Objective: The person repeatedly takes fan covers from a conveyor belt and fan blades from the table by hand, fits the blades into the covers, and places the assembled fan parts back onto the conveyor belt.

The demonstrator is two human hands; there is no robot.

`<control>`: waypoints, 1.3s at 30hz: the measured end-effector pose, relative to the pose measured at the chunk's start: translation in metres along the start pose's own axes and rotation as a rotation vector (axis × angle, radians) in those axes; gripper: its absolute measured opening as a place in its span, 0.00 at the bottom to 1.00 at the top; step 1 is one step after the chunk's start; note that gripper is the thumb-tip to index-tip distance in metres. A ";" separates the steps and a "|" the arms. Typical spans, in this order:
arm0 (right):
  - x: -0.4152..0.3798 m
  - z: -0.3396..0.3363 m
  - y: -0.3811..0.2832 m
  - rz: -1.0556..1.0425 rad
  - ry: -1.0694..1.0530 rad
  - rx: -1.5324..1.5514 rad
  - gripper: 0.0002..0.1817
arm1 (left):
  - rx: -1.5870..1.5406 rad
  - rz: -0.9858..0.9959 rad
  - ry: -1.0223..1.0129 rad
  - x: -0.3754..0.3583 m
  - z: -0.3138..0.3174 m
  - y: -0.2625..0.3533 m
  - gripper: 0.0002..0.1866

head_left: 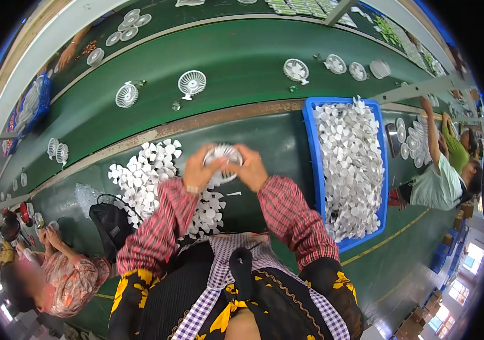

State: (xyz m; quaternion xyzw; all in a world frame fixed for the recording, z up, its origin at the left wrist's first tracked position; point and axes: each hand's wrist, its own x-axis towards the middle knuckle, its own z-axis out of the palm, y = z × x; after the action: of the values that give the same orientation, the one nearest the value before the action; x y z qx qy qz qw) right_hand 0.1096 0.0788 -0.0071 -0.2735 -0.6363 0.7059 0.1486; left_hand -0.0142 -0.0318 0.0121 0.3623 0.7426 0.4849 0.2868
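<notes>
Both hands grip a round white fan housing (223,152) above the green bench, its ribbed cage facing up. My left hand (200,170) is closed around its left side, thumb over the front. From the right, my right hand (251,169) holds the opposite edge, its thumb also on the face. What lies under the palms is hidden. Loose white fan blades (145,178) are heaped beside my left forearm, and more blades (208,212) lie below the hands. A small white strip (234,194) rests on the bench near my right wrist.
A blue crate (385,170) full of white fan blades (350,170) stands at right. Beyond the bench edge, a green conveyor (242,62) carries fan housings (191,84) with small green parts. A black bag (111,226) sits left. Co-workers (72,277) are on both sides.
</notes>
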 end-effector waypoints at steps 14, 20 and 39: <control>0.173 -0.095 0.030 0.286 0.598 0.198 0.24 | 0.901 -0.066 -0.195 0.281 -0.027 -0.077 0.42; 0.079 0.010 0.074 -0.154 -0.101 -0.374 0.13 | 0.689 -0.185 0.047 0.266 -0.031 -0.096 0.44; 0.059 0.097 0.037 -0.308 -0.048 -0.741 0.19 | -0.986 -0.339 0.430 -0.071 -0.118 -0.056 0.16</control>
State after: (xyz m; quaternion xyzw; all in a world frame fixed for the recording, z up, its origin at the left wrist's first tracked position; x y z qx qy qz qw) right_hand 0.0113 0.0269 -0.0508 -0.1934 -0.8846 0.4044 0.1288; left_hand -0.0800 -0.1656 0.0087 -0.0462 0.5178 0.7845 0.3381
